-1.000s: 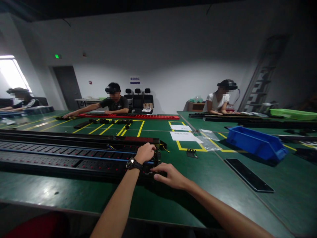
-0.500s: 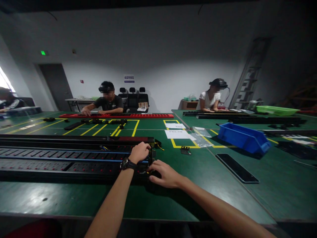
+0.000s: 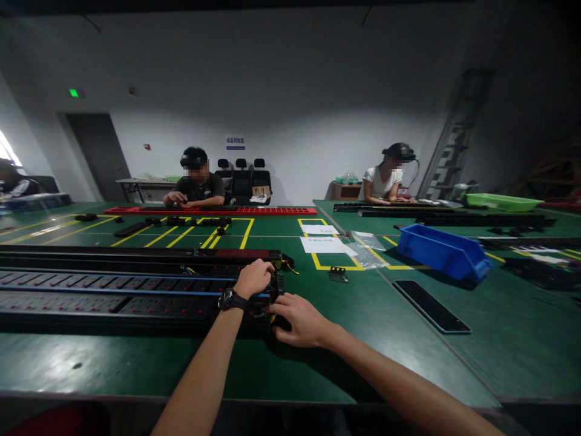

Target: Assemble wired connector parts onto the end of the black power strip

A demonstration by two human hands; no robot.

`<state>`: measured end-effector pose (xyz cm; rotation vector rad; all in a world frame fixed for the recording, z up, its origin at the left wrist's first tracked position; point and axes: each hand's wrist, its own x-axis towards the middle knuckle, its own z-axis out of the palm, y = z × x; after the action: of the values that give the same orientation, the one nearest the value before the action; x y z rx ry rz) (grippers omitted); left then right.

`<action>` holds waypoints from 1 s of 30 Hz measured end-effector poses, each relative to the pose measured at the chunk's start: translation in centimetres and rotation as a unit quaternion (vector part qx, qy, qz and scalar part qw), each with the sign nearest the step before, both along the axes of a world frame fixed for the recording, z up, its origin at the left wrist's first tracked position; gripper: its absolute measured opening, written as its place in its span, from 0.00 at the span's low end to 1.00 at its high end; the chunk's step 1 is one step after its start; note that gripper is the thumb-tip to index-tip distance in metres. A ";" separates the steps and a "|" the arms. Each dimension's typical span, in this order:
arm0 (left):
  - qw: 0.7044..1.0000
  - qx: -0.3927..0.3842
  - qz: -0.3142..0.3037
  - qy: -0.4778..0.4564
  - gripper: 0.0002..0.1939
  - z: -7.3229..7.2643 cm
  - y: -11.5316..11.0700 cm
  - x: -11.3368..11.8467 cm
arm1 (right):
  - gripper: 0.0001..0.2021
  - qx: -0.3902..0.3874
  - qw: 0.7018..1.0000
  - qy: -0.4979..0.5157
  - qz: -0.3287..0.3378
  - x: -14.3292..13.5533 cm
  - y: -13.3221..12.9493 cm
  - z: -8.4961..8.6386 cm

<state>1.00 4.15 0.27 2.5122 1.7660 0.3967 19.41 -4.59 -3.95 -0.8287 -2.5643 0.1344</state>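
Long black power strips (image 3: 104, 306) with rows of sockets and red dots lie on the green table, reaching in from the left. At their right end my left hand (image 3: 255, 278), a watch on its wrist, curls its fingers over a dark upright end piece (image 3: 275, 286). My right hand (image 3: 299, 320) comes from the right, with thumb and fingers bent together at the near corner of that end. A bit of yellow wire (image 3: 272, 317) shows by its fingertips; what exactly they pinch is hidden. Another yellow wire (image 3: 291, 267) sticks out behind my left hand.
A blue bin (image 3: 442, 251), a phone (image 3: 431, 306), white papers (image 3: 323, 244), clear plastic bags (image 3: 368, 254) and a small black bracket (image 3: 338, 274) lie to the right. Across the table, two people sit by a red strip (image 3: 213, 211) and black strips (image 3: 399, 213).
My right hand has closed its fingers more and shifted slightly at the strip's end. My left hand stays in place. Across the table, the left co-worker's hand has risen from the red strip.
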 end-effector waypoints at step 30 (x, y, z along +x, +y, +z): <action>1.000 -0.009 0.003 0.000 0.18 -0.4 -0.1 0.1 | 0.17 -0.091 0.994 0.038 -0.055 1.6 -0.5 0.5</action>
<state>1.08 4.09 -0.13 2.4948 1.7700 0.3779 20.97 -5.10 -3.44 -1.0083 -2.4551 0.3627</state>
